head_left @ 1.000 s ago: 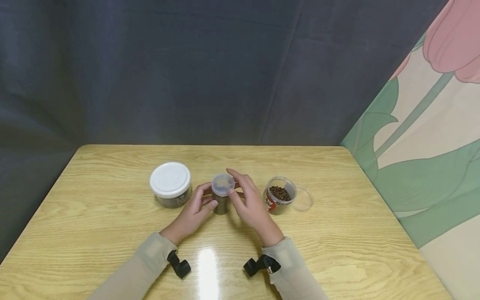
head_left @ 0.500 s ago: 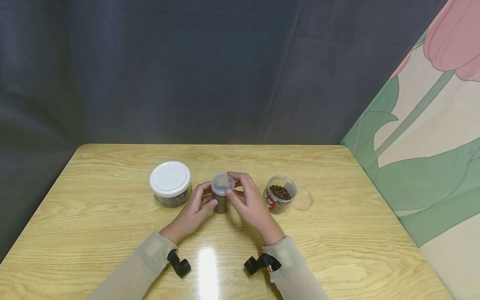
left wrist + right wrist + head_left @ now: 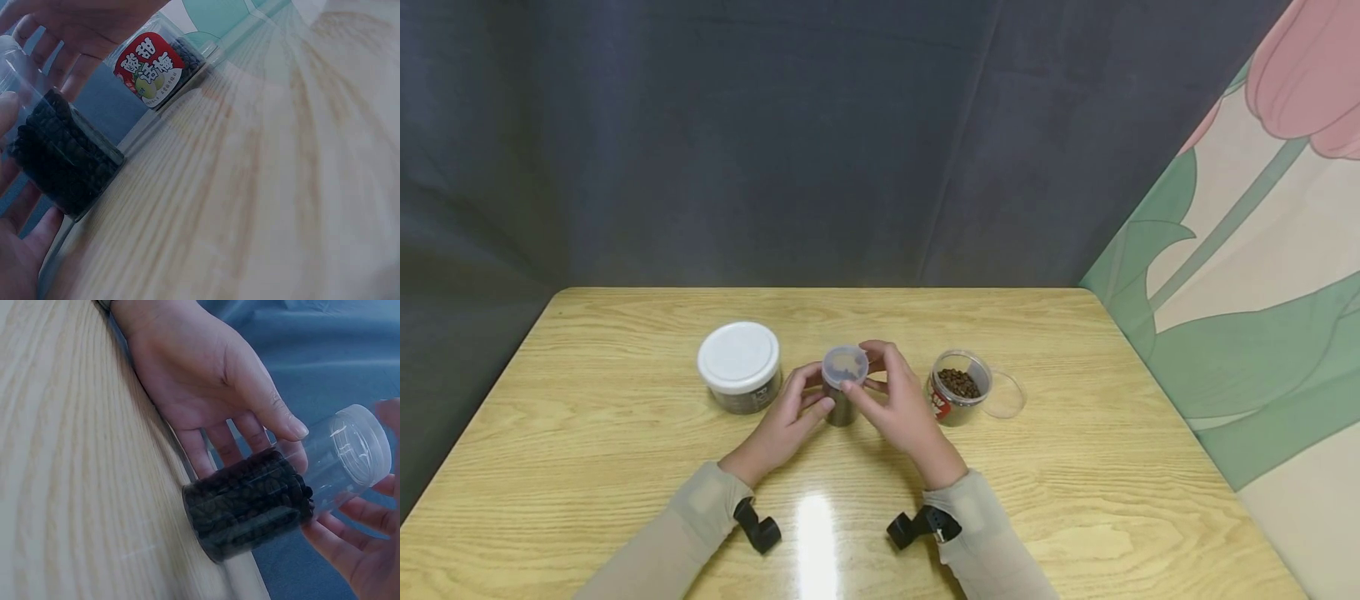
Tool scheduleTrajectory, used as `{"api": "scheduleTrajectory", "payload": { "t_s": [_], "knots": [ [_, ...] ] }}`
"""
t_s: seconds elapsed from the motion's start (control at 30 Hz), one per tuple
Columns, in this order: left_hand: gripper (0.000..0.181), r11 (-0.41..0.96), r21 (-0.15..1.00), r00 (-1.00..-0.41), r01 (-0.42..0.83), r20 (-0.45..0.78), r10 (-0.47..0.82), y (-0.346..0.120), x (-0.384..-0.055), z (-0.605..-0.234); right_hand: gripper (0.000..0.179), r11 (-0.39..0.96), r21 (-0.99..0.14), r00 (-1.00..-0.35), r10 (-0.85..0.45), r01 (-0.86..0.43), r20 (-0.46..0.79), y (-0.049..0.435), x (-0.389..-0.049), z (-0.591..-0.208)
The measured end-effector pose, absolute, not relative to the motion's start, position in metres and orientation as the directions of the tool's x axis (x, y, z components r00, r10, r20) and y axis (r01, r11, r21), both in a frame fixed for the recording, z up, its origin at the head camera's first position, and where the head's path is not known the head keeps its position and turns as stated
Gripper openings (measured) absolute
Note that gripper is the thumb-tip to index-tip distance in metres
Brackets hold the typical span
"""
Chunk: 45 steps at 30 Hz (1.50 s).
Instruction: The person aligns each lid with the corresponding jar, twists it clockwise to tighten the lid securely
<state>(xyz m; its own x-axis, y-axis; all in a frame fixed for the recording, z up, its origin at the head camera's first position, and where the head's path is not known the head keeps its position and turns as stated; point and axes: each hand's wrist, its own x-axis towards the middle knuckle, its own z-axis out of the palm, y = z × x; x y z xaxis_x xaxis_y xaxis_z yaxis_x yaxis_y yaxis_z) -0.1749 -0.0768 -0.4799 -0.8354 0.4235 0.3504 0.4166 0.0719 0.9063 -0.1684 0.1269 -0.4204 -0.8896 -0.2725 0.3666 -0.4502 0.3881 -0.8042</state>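
A slim clear plastic jar (image 3: 841,410) stands upright in mid-table, a bit over half filled with dark beans that look like coffee beans. Thumb and fingers of my left hand (image 3: 786,423) hold its body from the left; the right wrist view shows that thumb against the jar wall (image 3: 250,509). On top sits a translucent screw lid (image 3: 846,364). My right hand (image 3: 901,408) grips the lid's edge, thumb at the near side and index finger at the far right. In the left wrist view the beans (image 3: 69,153) reach down to the jar's bottom.
To the left stands a wide tub with a white lid (image 3: 739,357). On the right, an uncovered clear jar (image 3: 942,406) with a red label holds brown beans (image 3: 958,383). A clear round lid (image 3: 1006,395) lies beside it. A dark curtain (image 3: 775,150) hangs behind the table.
My right thumb has slid left along the near edge of the lid, and the lid has turned a little. My left hand keeps its hold on the jar, which stays in place.
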Motion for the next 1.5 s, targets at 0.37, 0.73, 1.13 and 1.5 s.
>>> {"api": "scheduleTrajectory", "payload": {
  "t_s": [0.37, 0.73, 1.13, 1.5],
  "knots": [
    [0.051, 0.061, 0.907, -0.831, 0.416, 0.352, 0.431, -0.0776, -0.1742, -0.479, 0.044, 0.422, -0.737, -0.848, -0.311, -0.527, 0.429, 0.1293, -0.168, -0.4214],
    [0.051, 0.056, 0.905, -0.828, 0.421, 0.359, 0.43, -0.0772, -0.1745, -0.4794, 0.041, 0.398, -0.762, -0.855, -0.323, -0.511, 0.405, 0.1313, -0.1675, -0.4186],
    [0.051, 0.064, 0.904, -0.831, 0.423, 0.359, 0.424, -0.0776, -0.1758, -0.4819, 0.045, 0.36, -0.823, -0.892, -0.286, -0.439, 0.35, 0.1284, -0.1683, -0.4166],
    [0.051, 0.069, 0.895, -0.826, 0.441, 0.374, 0.422, -0.0769, -0.176, -0.483, 0.052, 0.37, -0.796, -0.874, -0.288, -0.479, 0.392, 0.129, -0.1685, -0.4185]
  ]
}}
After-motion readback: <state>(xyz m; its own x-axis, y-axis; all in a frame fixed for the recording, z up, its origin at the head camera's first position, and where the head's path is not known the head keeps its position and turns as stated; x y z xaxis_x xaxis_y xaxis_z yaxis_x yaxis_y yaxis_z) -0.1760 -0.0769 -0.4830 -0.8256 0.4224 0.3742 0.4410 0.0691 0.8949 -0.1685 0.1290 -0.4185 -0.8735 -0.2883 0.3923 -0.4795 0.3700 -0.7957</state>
